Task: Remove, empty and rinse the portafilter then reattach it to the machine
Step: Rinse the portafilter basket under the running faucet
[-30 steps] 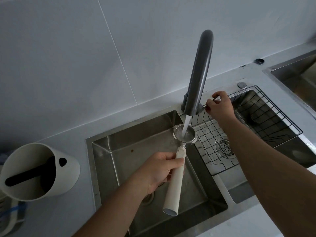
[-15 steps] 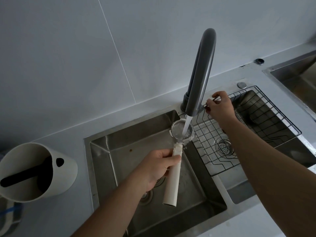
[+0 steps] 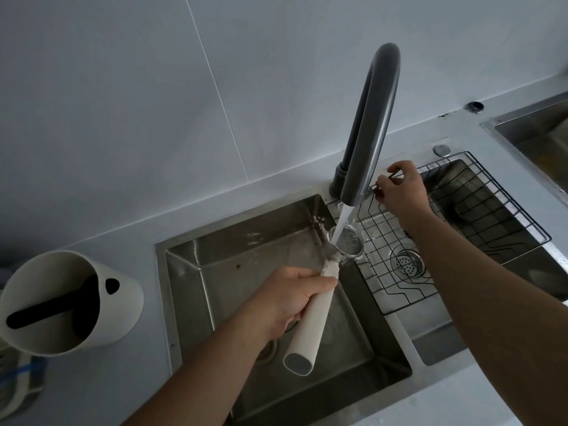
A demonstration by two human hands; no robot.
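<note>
Under the faucet (image 3: 373, 124), the left hand (image 3: 289, 299) clamps the portafilter (image 3: 310, 318) by its pale handle; right hand (image 3: 401, 192) pinches the tap lever. Wet, rigid, basket-heavy, likely slippery.

Left hand (image 3: 285, 302) holds portafilter (image 3: 310, 315) under running faucet (image 3: 368, 127), over sink (image 3: 184, 272).

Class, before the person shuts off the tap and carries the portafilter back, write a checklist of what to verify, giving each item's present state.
1. Left hand has a firm grip on the portafilter handle: ok.
2. Basket sits under the faucet stream: ok, water lands in it.
3. Basket free of grounds: cannot tell, water and glare hide it.
4. Right hand at the faucet lever, ready to shut it: ok.
5. Water off: not ok, it is running.
6. Splash contained in the sink: cannot tell; droplets fly near the back wall.
</note>
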